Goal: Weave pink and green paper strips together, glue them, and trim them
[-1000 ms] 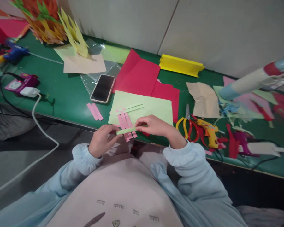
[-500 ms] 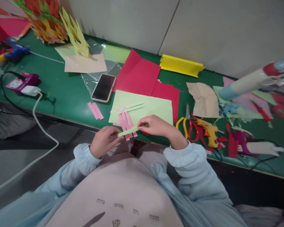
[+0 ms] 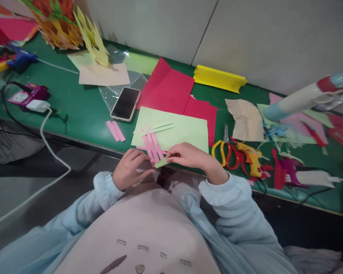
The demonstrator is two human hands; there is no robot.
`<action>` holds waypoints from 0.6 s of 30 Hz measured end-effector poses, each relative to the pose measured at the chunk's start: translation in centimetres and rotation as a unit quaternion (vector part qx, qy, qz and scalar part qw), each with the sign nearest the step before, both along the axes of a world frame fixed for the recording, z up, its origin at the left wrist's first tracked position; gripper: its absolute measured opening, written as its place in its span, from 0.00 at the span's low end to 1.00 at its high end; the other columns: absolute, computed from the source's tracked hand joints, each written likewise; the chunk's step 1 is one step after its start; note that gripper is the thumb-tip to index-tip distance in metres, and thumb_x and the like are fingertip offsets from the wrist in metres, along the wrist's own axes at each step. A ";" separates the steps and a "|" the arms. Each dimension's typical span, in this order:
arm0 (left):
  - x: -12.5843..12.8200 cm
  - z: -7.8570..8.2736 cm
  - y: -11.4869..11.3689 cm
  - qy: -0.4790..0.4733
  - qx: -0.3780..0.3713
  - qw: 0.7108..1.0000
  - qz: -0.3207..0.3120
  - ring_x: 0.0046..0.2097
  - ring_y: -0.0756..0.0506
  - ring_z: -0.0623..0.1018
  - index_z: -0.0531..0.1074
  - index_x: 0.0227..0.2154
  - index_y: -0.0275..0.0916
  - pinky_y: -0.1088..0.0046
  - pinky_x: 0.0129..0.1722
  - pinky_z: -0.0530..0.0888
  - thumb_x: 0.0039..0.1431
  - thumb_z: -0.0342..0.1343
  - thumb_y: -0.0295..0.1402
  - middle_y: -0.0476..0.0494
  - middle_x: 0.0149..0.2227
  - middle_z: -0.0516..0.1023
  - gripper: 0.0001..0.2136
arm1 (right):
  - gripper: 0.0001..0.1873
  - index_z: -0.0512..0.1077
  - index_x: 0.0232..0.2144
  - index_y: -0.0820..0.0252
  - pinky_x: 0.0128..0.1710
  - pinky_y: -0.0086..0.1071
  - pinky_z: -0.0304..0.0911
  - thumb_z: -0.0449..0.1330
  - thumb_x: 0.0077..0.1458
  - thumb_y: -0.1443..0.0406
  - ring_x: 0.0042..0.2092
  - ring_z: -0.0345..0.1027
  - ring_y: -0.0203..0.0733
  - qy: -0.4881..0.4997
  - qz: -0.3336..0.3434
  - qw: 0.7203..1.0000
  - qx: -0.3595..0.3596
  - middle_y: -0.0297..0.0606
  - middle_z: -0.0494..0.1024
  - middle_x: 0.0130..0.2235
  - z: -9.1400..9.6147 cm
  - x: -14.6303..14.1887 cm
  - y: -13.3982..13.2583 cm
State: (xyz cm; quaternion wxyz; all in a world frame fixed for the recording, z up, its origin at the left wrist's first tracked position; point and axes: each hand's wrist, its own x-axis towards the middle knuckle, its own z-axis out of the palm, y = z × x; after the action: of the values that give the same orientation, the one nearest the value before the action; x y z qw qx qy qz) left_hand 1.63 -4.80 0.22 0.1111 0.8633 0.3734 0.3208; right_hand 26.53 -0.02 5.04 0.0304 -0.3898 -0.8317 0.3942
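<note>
My right hand (image 3: 185,156) pinches a narrow light-green paper strip (image 3: 161,163) by its right end. The strip's free left end reaches the lower ends of several pink paper strips (image 3: 152,145), which lie slanted and side by side. Thin green strips (image 3: 158,129) cross their upper ends. Beneath is a light-green sheet (image 3: 185,131), overhung by the pink strips at the table's front edge. Left of them is my left hand (image 3: 131,169), thumb and forefinger apart, fingertips beside the pink ends; whether they touch is unclear.
A phone (image 3: 125,103) and two loose pink strips (image 3: 116,131) lie to the left. Red sheets (image 3: 168,85) lie behind. On the right are scissors (image 3: 225,148), a yellow glue gun (image 3: 251,158) and a power strip (image 3: 293,173). A blue glue gun (image 3: 21,59) lies far left.
The green strip has moved right and slightly down, out of my left fingers, with my right hand still on it. My left hand has shifted slightly right, nearer the pink ends.
</note>
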 end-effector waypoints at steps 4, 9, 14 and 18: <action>0.2 -0.2 0.9 0.044 0.027 0.998 -0.036 0.43 0.42 0.74 0.73 0.37 0.38 0.60 0.46 0.73 0.59 0.60 0.41 0.40 0.38 0.77 0.11 | 0.09 0.78 0.31 0.60 0.31 0.28 0.53 0.57 0.56 0.65 0.30 0.65 0.35 -0.003 -0.013 1.000 -0.017 0.35 0.78 0.30 0.0 1.2 0.1; 0.8 -0.3 1.0 0.089 0.017 0.996 -0.023 0.42 0.42 0.75 0.74 0.34 0.38 0.61 0.45 0.73 0.59 0.59 0.40 0.41 0.37 0.77 0.09 | 0.10 0.77 0.31 0.61 0.30 0.28 0.53 0.57 0.57 0.64 0.29 0.66 0.36 -0.012 -0.039 0.999 -0.017 0.35 0.78 0.28 0.3 1.9 0.1; 1.0 -0.4 0.9 0.101 0.007 0.995 -0.010 0.41 0.43 0.75 0.74 0.33 0.38 0.61 0.45 0.73 0.59 0.59 0.36 0.42 0.37 0.77 0.07 | 0.10 0.77 0.31 0.61 0.30 0.28 0.53 0.57 0.57 0.64 0.30 0.65 0.36 -0.011 -0.033 0.999 -0.009 0.35 0.78 0.29 0.1 1.8 0.2; 0.9 -0.4 0.9 0.111 0.037 0.993 -0.009 0.41 0.43 0.76 0.74 0.33 0.38 0.63 0.44 0.72 0.61 0.57 0.36 0.43 0.37 0.78 0.07 | 0.09 0.77 0.32 0.61 0.32 0.28 0.52 0.56 0.57 0.66 0.31 0.66 0.36 -0.007 -0.014 1.000 0.003 0.36 0.79 0.31 -0.2 1.3 0.2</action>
State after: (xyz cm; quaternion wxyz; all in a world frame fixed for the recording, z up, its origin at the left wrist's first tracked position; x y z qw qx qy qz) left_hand 2.51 -3.86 -0.23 0.0396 0.9004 0.3638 0.2354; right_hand 27.84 0.17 4.85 0.0312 -0.4038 -0.8277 0.3884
